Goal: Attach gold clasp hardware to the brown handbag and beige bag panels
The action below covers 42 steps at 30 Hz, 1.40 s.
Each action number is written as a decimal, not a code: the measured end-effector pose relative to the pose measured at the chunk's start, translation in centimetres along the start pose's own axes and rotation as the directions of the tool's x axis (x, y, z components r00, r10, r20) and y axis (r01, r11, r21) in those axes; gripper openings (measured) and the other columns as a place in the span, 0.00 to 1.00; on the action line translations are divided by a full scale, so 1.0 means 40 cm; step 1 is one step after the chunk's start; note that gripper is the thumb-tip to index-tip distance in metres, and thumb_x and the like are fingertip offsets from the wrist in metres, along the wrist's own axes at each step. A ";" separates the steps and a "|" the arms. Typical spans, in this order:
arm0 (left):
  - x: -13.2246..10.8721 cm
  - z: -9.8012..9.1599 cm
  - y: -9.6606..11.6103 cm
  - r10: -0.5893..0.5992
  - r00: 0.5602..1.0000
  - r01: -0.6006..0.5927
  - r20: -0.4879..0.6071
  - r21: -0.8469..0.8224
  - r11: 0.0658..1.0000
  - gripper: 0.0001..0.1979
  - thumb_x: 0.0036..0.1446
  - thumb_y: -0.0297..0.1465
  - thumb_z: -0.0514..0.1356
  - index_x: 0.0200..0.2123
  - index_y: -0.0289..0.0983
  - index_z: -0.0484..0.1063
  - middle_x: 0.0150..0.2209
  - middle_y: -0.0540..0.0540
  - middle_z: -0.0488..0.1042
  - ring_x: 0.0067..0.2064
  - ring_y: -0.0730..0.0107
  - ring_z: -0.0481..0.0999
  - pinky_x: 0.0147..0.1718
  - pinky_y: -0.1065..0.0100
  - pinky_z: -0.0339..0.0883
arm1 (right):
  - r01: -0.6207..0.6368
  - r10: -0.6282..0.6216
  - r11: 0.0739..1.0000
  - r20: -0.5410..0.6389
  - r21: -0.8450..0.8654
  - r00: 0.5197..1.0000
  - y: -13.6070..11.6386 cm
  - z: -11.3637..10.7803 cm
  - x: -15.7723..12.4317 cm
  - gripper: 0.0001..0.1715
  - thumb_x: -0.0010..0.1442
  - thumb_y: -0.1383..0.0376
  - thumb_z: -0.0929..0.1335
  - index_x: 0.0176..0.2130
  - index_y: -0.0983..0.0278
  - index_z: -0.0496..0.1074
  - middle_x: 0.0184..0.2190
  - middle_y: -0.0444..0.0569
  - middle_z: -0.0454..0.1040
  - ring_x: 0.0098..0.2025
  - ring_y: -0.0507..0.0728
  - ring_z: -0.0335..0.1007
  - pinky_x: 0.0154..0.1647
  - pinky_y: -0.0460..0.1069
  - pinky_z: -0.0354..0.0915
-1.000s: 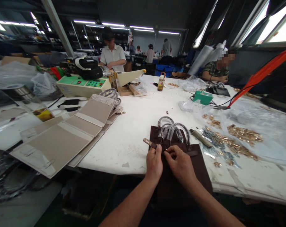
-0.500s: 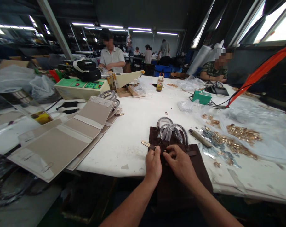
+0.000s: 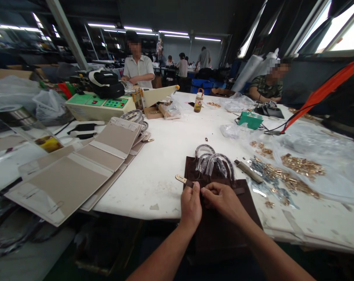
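A dark brown bag piece (image 3: pixel 223 230) lies over the near edge of the white table (image 3: pixel 165 164), with plastic-wrapped handles (image 3: pixel 213 160) at its top. My left hand (image 3: pixel 191 206) is closed on a dark brown strap (image 3: pixel 189 183) that ends in a gold metal tip (image 3: pixel 179 178) pointing left. My right hand (image 3: pixel 223 201) pinches the same strap just to the right, thumbs nearly touching. The fingertips hide what lies between them.
Beige bag panels (image 3: pixel 77 168) are stacked at the left. Gold metal fittings (image 3: pixel 288 171) lie scattered on plastic at the right, beside a small tool (image 3: pixel 248 171). A green-topped machine (image 3: pixel 98 106) stands farther back. Other people sit at the table's far side.
Both hands have stayed on the strap and drawn slightly closer together. The view has shifted a little; the gold tip sits at nearly the same spot.
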State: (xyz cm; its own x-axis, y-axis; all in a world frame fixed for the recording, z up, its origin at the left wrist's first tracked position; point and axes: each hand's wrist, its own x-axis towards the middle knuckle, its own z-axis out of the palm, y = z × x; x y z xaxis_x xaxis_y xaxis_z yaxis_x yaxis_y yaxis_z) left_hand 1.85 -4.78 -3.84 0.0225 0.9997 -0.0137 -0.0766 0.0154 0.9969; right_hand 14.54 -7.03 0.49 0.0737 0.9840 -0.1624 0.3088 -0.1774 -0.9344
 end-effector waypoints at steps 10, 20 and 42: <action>0.001 -0.005 0.004 -0.010 1.000 0.010 0.025 -0.012 1.000 0.24 0.66 0.51 0.55 0.29 0.38 0.68 0.28 0.49 0.70 0.33 0.66 0.68 0.34 0.67 0.61 | -0.087 0.135 0.952 -0.145 0.294 0.980 0.011 0.035 -0.015 0.20 0.52 0.49 0.75 0.32 0.64 0.76 0.23 0.44 0.74 0.24 0.54 0.70 0.27 0.47 0.69; -0.001 -0.007 0.012 0.022 0.998 -0.022 0.054 0.000 1.000 0.22 0.68 0.49 0.54 0.31 0.37 0.71 0.29 0.50 0.71 0.34 0.66 0.69 0.35 0.68 0.62 | -0.038 0.081 0.984 -0.245 0.175 0.966 0.012 0.048 -0.018 0.21 0.58 0.48 0.73 0.33 0.64 0.76 0.24 0.49 0.78 0.27 0.58 0.77 0.30 0.48 0.69; 0.001 -0.009 0.010 -0.038 0.999 0.038 0.028 0.007 0.999 0.23 0.67 0.51 0.55 0.33 0.37 0.73 0.30 0.49 0.73 0.35 0.65 0.72 0.36 0.68 0.65 | -0.053 0.086 0.985 -0.205 0.162 0.975 0.029 0.036 -0.019 0.21 0.59 0.47 0.72 0.34 0.63 0.73 0.25 0.46 0.76 0.24 0.56 0.77 0.19 0.44 0.67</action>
State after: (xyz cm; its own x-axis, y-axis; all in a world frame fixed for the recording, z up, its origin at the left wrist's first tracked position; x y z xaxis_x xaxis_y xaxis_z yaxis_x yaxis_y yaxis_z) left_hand 1.47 -4.74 -3.46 0.0529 0.9974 -0.0498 -0.0691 0.0534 0.9962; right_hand 13.49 -7.97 -0.93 0.2930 0.9402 -0.1735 0.1467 -0.2235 -0.9636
